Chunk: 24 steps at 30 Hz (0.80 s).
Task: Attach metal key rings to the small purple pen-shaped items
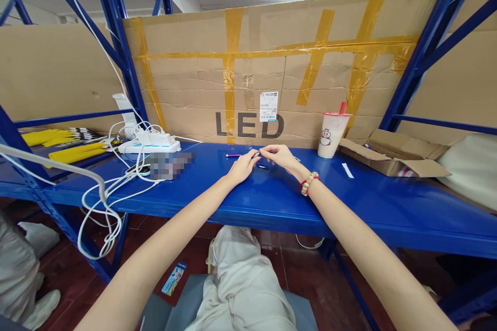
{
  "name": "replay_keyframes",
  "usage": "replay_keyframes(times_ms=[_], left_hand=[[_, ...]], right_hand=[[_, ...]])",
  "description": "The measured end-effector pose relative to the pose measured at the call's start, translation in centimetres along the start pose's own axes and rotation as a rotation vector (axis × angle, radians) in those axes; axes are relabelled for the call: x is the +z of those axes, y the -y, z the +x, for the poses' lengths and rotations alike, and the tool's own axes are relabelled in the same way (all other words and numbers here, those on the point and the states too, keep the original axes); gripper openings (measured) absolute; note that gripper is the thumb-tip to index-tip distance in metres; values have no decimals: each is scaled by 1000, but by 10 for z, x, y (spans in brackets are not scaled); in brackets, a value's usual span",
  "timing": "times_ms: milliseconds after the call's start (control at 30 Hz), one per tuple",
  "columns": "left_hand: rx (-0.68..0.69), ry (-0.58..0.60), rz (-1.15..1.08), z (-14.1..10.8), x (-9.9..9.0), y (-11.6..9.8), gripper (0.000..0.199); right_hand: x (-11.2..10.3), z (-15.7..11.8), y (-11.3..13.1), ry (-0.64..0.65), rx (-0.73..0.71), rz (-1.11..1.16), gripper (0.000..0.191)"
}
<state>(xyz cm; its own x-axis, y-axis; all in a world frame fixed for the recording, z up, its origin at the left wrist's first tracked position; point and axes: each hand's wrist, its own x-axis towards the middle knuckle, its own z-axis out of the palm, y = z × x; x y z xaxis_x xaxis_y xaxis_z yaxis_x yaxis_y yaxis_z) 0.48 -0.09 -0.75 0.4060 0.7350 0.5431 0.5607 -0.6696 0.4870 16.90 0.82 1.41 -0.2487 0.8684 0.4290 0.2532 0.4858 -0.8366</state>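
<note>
My left hand [243, 166] and my right hand [282, 156] meet over the blue shelf top, fingertips nearly touching. Between them is a small dark, silvery piece [257, 154], too small to name. The left fingers are closed on it, and the right thumb and fingers pinch at its right end. A dark blue pen-like tube [233, 155] lies just left of the left hand. Below the fingertips rests a short blue pen-like part [263, 166]. Another small, slim piece [297, 159] shows partly behind the right wrist, which wears a beaded bracelet.
A white cup [334, 134] with a red straw stands right of my hands. Beyond it are a paper strip [347, 170] and an open cardboard box [392, 160]. Leftward sit a power strip [149, 144] and tangled white cables [106, 201]. Tall cardboard [186, 83] closes the back.
</note>
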Motion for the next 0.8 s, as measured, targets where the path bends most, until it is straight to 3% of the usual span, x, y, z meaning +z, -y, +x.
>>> replay_keyframes(times_ms=[400,633,800], left_hand=[[-6,22,38,-5,-2,-4,22],[-126,26,91,-7,-5,-9,22],[-113,-12,69,-5,-3,-7,21]], right_hand=[[-1,-5,0,93,182,-67,50],[1,-7,7,71,236,-11,46],[6,-7,6,55,240,48,44]])
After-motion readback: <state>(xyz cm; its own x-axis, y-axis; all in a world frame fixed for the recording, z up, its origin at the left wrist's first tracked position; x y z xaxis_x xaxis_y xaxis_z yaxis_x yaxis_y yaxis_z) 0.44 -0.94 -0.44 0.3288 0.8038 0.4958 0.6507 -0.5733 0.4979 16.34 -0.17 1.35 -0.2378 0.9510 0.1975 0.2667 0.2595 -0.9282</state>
